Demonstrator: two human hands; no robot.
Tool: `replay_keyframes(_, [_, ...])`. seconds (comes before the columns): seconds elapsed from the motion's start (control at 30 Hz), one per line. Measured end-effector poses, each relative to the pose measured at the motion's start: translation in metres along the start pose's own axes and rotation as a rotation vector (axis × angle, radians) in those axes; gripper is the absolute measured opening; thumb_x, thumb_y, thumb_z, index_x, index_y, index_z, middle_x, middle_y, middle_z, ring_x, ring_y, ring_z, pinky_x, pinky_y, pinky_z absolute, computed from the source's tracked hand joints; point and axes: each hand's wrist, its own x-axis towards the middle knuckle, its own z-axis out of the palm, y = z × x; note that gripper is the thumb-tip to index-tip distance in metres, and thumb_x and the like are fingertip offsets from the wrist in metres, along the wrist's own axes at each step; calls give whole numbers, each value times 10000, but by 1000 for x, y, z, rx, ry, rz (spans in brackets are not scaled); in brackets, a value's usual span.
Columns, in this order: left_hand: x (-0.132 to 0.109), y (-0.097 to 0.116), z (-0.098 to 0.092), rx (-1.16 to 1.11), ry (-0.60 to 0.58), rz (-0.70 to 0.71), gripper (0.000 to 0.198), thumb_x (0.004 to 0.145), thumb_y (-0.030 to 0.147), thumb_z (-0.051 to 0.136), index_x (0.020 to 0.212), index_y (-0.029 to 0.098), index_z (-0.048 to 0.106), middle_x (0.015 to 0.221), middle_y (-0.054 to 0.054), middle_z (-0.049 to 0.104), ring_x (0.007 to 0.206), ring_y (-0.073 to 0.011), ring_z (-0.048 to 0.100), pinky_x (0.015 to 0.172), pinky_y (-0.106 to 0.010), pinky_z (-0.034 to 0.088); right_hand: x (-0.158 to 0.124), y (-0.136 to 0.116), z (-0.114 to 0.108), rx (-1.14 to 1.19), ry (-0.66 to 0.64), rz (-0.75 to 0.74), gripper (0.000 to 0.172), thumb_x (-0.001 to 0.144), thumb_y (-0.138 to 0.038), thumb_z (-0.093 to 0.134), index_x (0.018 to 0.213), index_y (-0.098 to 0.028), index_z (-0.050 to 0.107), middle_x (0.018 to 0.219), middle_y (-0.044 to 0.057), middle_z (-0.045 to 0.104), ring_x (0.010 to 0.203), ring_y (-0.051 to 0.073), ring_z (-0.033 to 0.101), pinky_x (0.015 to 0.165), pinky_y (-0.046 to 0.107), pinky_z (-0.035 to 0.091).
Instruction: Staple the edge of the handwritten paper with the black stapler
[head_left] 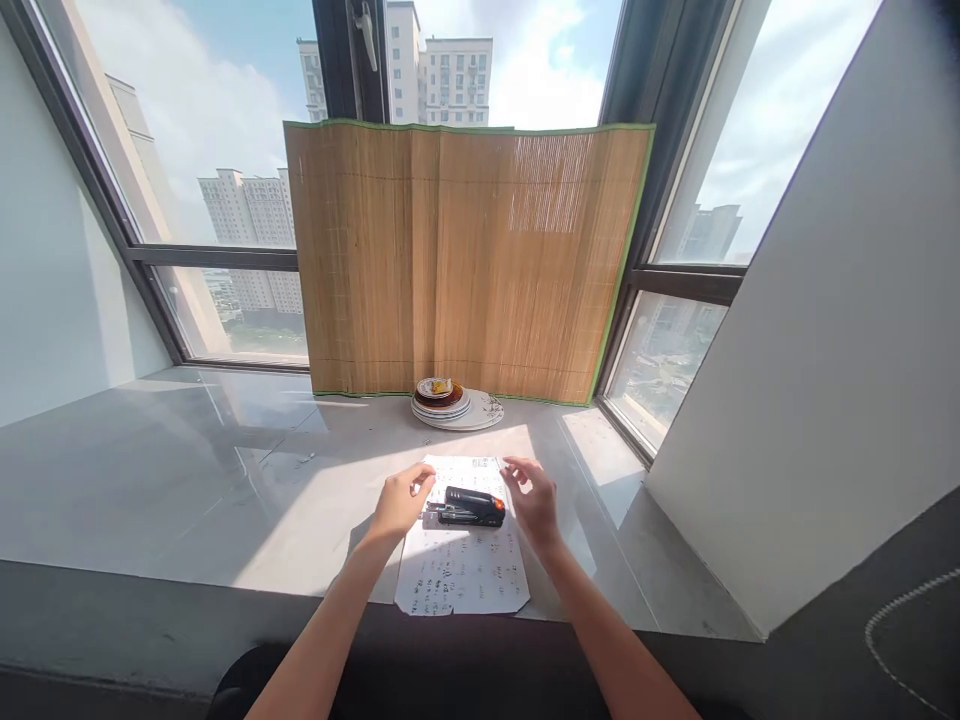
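Note:
A sheet of white paper point(465, 575) covered in handwriting lies on the ledge in front of me, its near edge close to the ledge's front. Across its upper half rests a black stapler point(471, 506) with an orange-red patch at its right end and metal showing at its left. My left hand point(403, 500) is curled, thumb and forefinger pinched at the paper's upper left edge, beside the stapler's left end. At the upper right edge, my right hand point(532, 498) has its thumb and bent fingers drawn together on the paper. Neither hand touches the stapler.
Stacked plates point(442, 408) with something yellow on top stand behind the paper, partly over a flat patterned plate point(487, 412). A bamboo mat point(465, 260) with green edging leans upright against the windows. A white slanted wall point(817, 330) bounds the ledge point(187, 480) at right.

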Motion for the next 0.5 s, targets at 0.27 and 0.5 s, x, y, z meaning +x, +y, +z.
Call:
replay_keyframes(0.27, [42, -25, 24, 482, -446, 178, 508, 1115, 340, 378, 1449, 334, 760, 1650, -31, 634, 1574, -269, 522, 1346, -496, 328, 71, 90, -26, -131, -186, 417, 241, 717, -452, 781, 647, -239, 693, 642, 55, 741, 605, 241, 691, 596, 327, 498])
replay_keyframes(0.5, [64, -13, 67, 551, -403, 182, 468, 1113, 308, 416, 1398, 338, 787, 1605, -36, 666, 1523, -286, 558, 1295, -495, 391, 63, 120, -17, -137, -226, 399, 182, 737, -403, 769, 676, -235, 735, 727, 67, 784, 726, 249, 733, 705, 330, 535])
